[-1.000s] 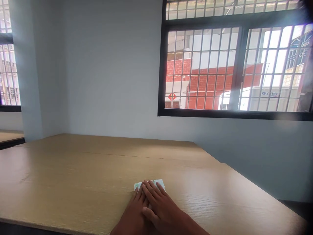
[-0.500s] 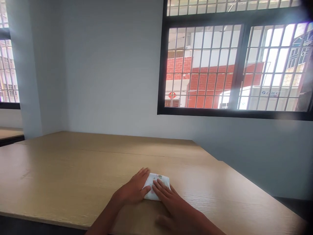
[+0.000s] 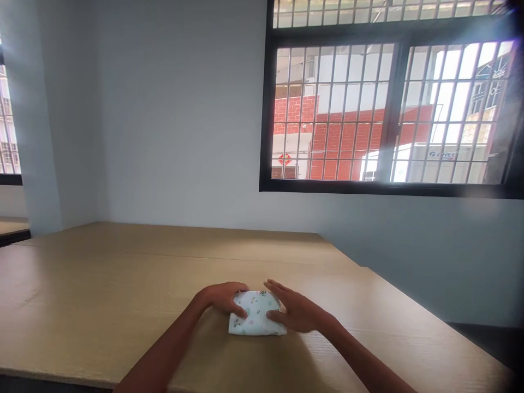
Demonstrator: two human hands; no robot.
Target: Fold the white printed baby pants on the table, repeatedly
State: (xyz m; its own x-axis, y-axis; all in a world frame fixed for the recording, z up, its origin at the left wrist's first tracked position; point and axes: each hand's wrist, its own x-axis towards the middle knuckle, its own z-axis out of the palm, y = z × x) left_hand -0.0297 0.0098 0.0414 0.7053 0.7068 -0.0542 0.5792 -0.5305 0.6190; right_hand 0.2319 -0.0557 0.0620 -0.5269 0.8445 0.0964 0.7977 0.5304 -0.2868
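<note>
A small folded cloth (image 3: 257,319), white with little coloured prints, lies flat on the pale wooden table (image 3: 123,305) in front of me. Round its left edge curves my left hand (image 3: 225,297), thumb on top and fingers bent over the far left corner. My right hand (image 3: 297,309) is at the right edge, its thumb resting on the cloth and its other fingers stretched out past the far right corner. The parts of the cloth under both hands are hidden.
The table's right edge (image 3: 413,303) slants away from me, and a thin seam (image 3: 192,256) crosses its top. Behind it stand a plain wall (image 3: 184,120) and a barred window (image 3: 335,109) with a dark frame.
My right hand has lifted from the cloth's middle and moved to its right edge, uncovering more print. My left hand has drawn slightly left, its thumb staying on the cloth. The view has shifted slightly.
</note>
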